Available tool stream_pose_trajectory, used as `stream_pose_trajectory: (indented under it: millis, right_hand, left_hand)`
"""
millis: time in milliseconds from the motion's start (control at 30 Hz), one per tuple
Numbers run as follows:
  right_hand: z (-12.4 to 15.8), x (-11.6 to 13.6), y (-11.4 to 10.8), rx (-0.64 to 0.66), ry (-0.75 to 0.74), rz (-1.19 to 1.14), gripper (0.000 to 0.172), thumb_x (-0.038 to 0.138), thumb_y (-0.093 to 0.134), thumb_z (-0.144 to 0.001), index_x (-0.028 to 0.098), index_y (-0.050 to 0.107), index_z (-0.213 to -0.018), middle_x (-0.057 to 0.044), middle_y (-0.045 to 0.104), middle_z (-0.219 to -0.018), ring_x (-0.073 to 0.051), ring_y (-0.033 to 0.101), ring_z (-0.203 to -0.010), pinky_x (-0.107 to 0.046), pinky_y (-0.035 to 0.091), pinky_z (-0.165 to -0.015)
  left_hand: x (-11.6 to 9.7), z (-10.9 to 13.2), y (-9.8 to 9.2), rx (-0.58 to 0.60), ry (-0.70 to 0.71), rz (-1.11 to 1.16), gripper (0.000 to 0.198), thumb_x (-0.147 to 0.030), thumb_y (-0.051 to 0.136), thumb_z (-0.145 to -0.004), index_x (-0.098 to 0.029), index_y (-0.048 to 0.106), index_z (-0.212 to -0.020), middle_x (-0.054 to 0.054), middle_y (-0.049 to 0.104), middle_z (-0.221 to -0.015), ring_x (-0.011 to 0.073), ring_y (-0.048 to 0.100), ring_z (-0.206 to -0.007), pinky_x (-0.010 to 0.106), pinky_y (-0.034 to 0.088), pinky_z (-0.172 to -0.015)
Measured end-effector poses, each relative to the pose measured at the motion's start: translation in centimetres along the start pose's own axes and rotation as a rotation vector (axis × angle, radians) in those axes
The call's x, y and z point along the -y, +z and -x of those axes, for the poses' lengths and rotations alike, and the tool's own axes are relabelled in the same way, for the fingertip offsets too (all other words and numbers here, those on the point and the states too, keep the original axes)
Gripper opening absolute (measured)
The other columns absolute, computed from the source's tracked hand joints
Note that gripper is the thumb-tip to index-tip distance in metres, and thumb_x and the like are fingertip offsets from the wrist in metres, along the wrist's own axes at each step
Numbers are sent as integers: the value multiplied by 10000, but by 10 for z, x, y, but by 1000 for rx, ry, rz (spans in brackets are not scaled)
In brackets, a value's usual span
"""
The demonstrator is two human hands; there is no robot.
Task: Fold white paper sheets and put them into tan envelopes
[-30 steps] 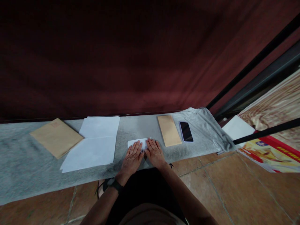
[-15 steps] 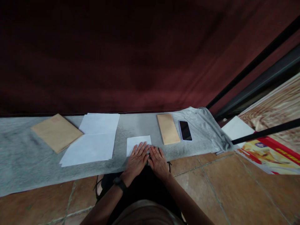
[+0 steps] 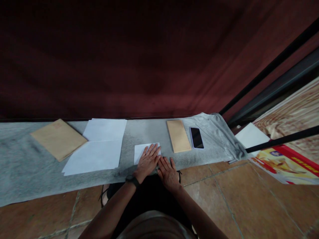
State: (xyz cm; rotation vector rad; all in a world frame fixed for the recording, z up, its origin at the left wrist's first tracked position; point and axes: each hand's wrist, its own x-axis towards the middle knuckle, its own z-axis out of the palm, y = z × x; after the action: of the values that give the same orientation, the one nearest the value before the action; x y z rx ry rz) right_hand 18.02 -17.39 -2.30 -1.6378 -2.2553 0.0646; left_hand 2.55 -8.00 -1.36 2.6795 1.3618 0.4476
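Note:
A small folded white paper [image 3: 140,151] lies on the grey cloth [image 3: 30,172] in front of me. My left hand [image 3: 148,161], a dark watch on its wrist, rests flat on the paper with fingers stretched out. Beside it, my right hand [image 3: 168,171] lies flat with fingers spread at the paper's lower right corner, near the cloth's front edge. Neither hand grips anything.
White sheets [image 3: 99,147] and a large tan envelope [image 3: 57,138] lie to the left. A narrow tan envelope [image 3: 178,136] and a dark phone [image 3: 196,137] lie to the right. A dark red curtain hangs behind; tiled floor in front; printed boards [image 3: 284,162] at right.
Both hands slid back toward me over the folded paper, uncovering more of it. The left hand then moved forward a little onto the paper.

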Motion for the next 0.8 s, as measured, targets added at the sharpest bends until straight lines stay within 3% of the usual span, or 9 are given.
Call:
stream_pose_trajectory:
  millis: [233,467,533,600,700,800]
  right_hand:
    - [-1,3,-8,27,1,7,495,316,406,-1059,193,400,-1538,-84,409,-1593,-255,380,-1466,-539,217,-1237]
    - [-1,5,-8,-22,3,3,493,307,429,-1054,188,412,-1532,-98,441,-1571,-258,409,-1450,-538,233,-1233]
    - [-1,5,-8,-37,10,0,491,298,439,-1050,194,420,-1529,-100,462,-1557,-256,418,-1446,-538,247,-1230]
    - [-3,6,-8,-55,33,-21,478,288,425,-1052,192,435,-1520,-99,493,-1535,-251,430,-1440,-533,262,-1227]
    - [-14,11,-9,-81,44,-88,481,288,375,-1061,150,434,-1518,-107,516,-1516,-239,426,-1444,-505,291,-1226]
    - [-34,19,-6,-63,-8,-141,500,307,345,-1068,139,402,-1536,-101,476,-1548,-218,395,-1464,-456,337,-1215]
  left_hand:
    - [29,1,-7,-12,-108,-51,567,-396,288,-1030,-173,394,-1540,71,382,-1610,255,282,-1522,494,241,-1246]
    - [69,25,-18,-75,-293,-86,621,-420,260,-1024,-103,359,-1549,145,374,-1604,309,287,-1515,546,263,-1224]
    - [64,34,-20,-147,-342,-96,636,-410,265,-1022,-74,324,-1558,177,328,-1619,325,256,-1525,568,262,-1218]
    - [50,44,-21,-186,-306,-93,637,-394,278,-1024,-74,276,-1575,181,298,-1631,310,228,-1535,558,260,-1224]
    - [21,55,-17,-108,-129,-53,604,-351,315,-1026,-116,273,-1581,132,340,-1625,252,262,-1528,480,292,-1233]
    - [2,61,-10,-28,-33,-43,572,-316,346,-1014,-107,355,-1546,133,401,-1596,249,324,-1504,464,319,-1228]
